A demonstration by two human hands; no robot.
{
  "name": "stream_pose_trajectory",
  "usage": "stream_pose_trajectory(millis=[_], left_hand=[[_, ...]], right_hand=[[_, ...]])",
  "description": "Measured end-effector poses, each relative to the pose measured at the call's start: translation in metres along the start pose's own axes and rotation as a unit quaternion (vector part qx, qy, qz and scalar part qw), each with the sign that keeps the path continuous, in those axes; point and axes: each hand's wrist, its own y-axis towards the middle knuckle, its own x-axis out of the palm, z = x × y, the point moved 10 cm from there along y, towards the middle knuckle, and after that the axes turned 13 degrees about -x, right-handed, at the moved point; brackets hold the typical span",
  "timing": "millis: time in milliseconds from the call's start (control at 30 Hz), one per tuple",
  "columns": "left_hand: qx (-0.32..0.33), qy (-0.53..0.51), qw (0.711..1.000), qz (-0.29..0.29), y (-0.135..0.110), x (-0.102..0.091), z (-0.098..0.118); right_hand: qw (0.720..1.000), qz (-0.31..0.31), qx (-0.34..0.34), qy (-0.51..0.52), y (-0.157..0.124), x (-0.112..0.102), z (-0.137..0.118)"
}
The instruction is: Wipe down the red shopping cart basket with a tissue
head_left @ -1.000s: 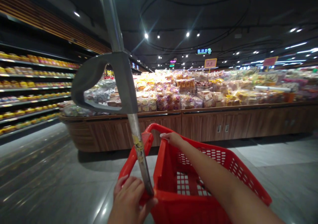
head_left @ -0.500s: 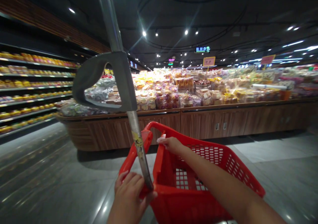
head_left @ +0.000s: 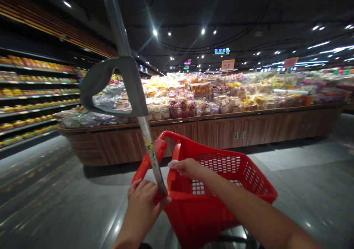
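The left hand (head_left: 141,202) is closed in a firm curl around the near rim of a red plastic shopping basket (head_left: 193,208), right where a metal pull pole (head_left: 146,138) meets it. The right arm (head_left: 243,204) reaches forward across the basket, and the right hand (head_left: 188,169) wraps over the basket's inner rim, its fingers pointing left. The basket's mesh side and floor show between the arms, and nothing is visible inside it. A dark wheeled frame (head_left: 235,238) shows beneath it.

The pole carries a worn yellow sticker (head_left: 149,146), with no legible writing, and rises to a grey plastic loop grip (head_left: 112,87). Below lies a glossy grey tile floor (head_left: 55,179).

Ahead, a wood-panelled surface (head_left: 235,129) is heaped with bagged bread and pastries (head_left: 193,98). A yellow price sign (head_left: 228,65) above them seems to read 9.7, though the last digit is blurred. A pink sign (head_left: 290,62) is unreadable, as are the small lit green sign (head_left: 221,51) and the pink neon sign (head_left: 187,62) farther back. On the left, long shelves (head_left: 35,98) hold rows of yellow-and-orange packages.
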Motion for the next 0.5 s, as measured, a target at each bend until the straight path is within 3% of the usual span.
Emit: stream_pose_trajectory(millis=[100, 200, 300, 500], left_hand=[[0.006, 0.002, 1.000, 0.004, 0.000, -0.001, 0.001], [-0.003, 0.002, 1.000, 0.004, 0.001, -0.003, 0.002], [-0.017, -0.003, 1.000, 0.001, 0.001, -0.005, 0.004], [-0.018, -0.008, 1.000, 0.020, -0.002, -0.010, 0.005]], right_hand=[[0.996, -0.046, -0.053, 0.047, -0.005, 0.012, -0.023], [0.996, -0.007, -0.053, 0.066, -0.009, 0.007, -0.026], [0.998, 0.052, -0.014, 0.022, -0.014, -0.001, -0.017], [0.998, 0.020, -0.028, 0.057, -0.016, 0.017, -0.024]])
